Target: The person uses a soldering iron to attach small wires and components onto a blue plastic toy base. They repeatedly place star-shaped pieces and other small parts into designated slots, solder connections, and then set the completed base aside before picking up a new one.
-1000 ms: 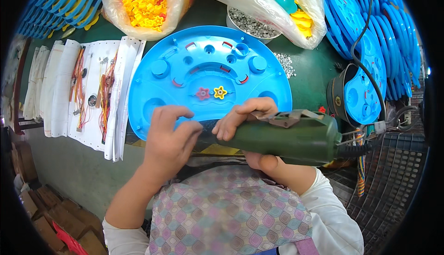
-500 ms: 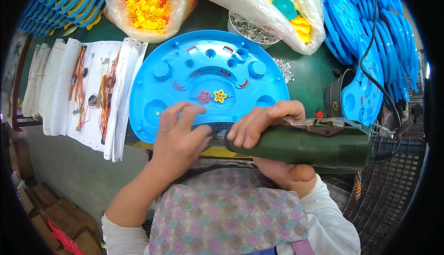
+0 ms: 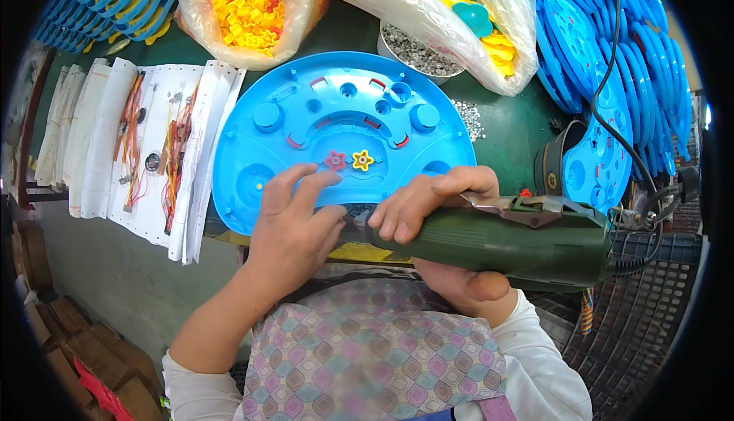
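Observation:
My right hand [image 3: 417, 203] is wrapped round a dark green electric screwdriver [image 3: 497, 244], which lies level with its tip toward the left. Close to that tip, my left hand [image 3: 294, 226] has its fingers bent together; whatever they pinch is hidden. Beyond both hands rests a blue curved plastic shell [image 3: 248, 142] with its hollow, post-studded side up. A red star-shaped piece [image 3: 335, 161] and a yellow star-shaped piece [image 3: 362, 160] sit side by side near its middle.
Wired parts lie on white sheets [image 3: 164, 127] at left. Behind are a bag of small red and yellow pieces [image 3: 243, 8], a bag of yellow parts [image 3: 489, 20] and a tub of screws [image 3: 420, 50]. Blue shells [image 3: 642, 62] are stacked right, near a hanging black cable [image 3: 604, 108].
The view has shifted slightly. The screwdriver and my right hand have moved a little left, bringing the tip nearer my left fingers. The star pieces stay in the shell.

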Motion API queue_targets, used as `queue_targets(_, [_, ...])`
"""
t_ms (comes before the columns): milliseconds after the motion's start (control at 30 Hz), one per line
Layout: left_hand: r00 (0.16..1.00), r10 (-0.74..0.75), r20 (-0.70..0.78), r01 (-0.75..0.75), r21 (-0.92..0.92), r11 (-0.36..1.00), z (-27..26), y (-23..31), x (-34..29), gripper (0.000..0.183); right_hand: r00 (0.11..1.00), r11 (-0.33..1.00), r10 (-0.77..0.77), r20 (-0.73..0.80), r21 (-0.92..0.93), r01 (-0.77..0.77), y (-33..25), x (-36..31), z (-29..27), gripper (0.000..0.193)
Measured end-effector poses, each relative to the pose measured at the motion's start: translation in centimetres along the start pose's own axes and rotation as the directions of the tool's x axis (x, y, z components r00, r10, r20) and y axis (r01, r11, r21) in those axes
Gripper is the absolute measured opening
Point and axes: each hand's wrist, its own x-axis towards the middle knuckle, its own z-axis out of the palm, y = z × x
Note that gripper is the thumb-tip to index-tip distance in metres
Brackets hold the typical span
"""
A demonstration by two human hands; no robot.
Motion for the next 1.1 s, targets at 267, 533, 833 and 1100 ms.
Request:
queue_targets(267, [0.998, 0.05, -0.039, -0.048, 0.06, 0.997, 0.7, 0.0, -0.2, 0.014, 0.999, 1.0, 0.019, 0.036, -0.014, -0.018, -0.3, -0.1, -0.2, 0.11])
queue_targets(533, [0.997, 0.053, -0.052, -0.055, -0.031, 0.998, 0.0, -0.4, -0.7, 0.018, 0.973, 0.962, 0.187, -0.137, -0.175, -0.21, -2.2, 0.5, 2.6, 0.099])
queue_targets(833, [0.983, 0.037, -0.18, -0.051, -0.072, 0.996, -1.8, 0.2, -1.5, 0.017, 0.989, 0.98, 0.146, 0.022, -0.138, -0.141, -2.7, 2.1, 3.5, 0.094])
queue_targets(1100, [0.908, -0.243, -0.343, 0.214, -0.118, 0.97, -8.6, -6.0, -2.5, 0.041, 0.999, 0.974, 0.05, -0.021, -0.221, -0.054, -2.6, 3.9, 3.7, 0.092])
